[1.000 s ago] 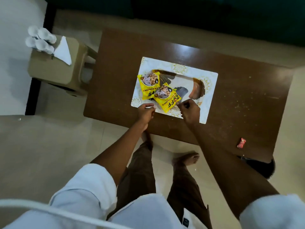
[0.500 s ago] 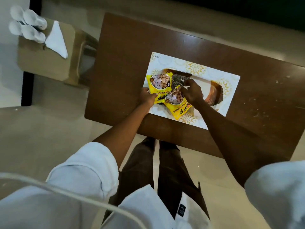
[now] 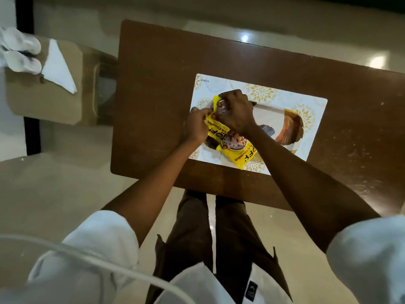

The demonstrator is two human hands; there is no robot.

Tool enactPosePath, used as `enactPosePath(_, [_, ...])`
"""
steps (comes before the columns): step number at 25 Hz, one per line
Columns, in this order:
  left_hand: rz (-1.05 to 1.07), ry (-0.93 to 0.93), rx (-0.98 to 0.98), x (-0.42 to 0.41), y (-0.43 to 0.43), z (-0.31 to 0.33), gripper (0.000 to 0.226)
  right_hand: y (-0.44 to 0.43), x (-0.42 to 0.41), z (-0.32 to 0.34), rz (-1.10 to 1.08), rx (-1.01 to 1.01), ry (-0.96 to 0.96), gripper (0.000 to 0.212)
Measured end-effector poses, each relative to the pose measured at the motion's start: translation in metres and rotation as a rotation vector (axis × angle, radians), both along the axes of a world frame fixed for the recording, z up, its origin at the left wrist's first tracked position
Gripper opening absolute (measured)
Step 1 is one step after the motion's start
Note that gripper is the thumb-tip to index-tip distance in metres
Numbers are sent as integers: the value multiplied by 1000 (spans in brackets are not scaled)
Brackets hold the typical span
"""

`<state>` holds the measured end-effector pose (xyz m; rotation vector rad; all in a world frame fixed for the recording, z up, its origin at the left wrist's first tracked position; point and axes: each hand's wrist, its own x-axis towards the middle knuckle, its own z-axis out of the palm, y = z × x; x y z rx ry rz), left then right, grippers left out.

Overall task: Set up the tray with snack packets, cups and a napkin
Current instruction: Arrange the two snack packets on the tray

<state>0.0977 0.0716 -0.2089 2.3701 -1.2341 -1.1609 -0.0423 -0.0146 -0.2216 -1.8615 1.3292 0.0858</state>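
A white tray [image 3: 282, 96] with gold flower prints lies on the brown table [image 3: 166, 69]. Two yellow snack packets rest on its left half. The far packet [image 3: 213, 128] is pinched at its left edge by my left hand [image 3: 195, 126] and covered at its top by my right hand [image 3: 235, 110], whose fingers grip it. The near packet [image 3: 238, 153] lies under my right wrist, partly overlapping the tray's front rim. White cups [image 3: 18, 51] and a folded white napkin [image 3: 58, 69] sit on a tan stool [image 3: 43, 102] at the left.
The stool stands just left of the table's left edge. The tray's right half shows a brown printed pattern [image 3: 289, 130] with nothing on it. My legs stand against the table's near edge. A white cable crosses the lower left of the view.
Both hands moved from the tray's near edge up onto the far packet and closed on it. The camera shifted, so the tray sits further right and lower in view.
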Motion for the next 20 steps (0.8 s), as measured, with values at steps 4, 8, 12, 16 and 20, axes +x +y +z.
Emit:
enactPosePath(4, [-19, 233, -116, 18, -47, -1, 37, -7, -17, -11, -346, 307, -260, 35])
enactPosePath(8, [401, 395, 58, 31, -48, -2, 54, 5, -27, -7, -810, 535, -483, 12])
enactPosePath(12, [397, 610, 193, 35, -27, -9, 34, 12, -18, 1, -973, 665, -689, 27])
enactPosePath(16, [562, 603, 127, 29, -13, -10, 15, 21, -11, 2, -833, 660, -524, 6])
enactPosePath(20, [509, 496, 63, 32, -15, -14, 22, 22, -9, -5, -830, 472, -419, 37])
